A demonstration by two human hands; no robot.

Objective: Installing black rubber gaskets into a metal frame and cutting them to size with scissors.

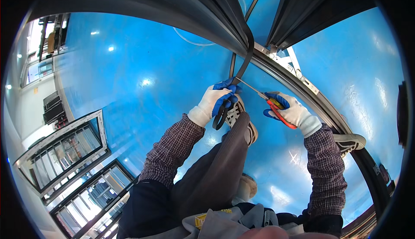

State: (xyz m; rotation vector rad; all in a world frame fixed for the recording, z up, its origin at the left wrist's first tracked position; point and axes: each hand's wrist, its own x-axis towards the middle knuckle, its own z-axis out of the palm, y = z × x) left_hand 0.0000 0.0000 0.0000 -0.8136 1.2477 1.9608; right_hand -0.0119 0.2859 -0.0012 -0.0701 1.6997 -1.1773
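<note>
My left hand, in a white glove with blue palm and fingers, is closed around a black rubber sealing strip. The strip runs up from my fingers to the dark frame, and a loop of it hangs below the hand. My right hand, gloved alike, grips scissors with red and yellow handles. Their long thin blades point up and left, with the tips at the strip just beside my left fingers. Whether the blades touch the strip I cannot tell.
A large dark frame profile crosses the top and curves down the right side. On it sits a silver metal hinge arm. My shoes stand on the shiny blue floor. Glazed frames lean at the left.
</note>
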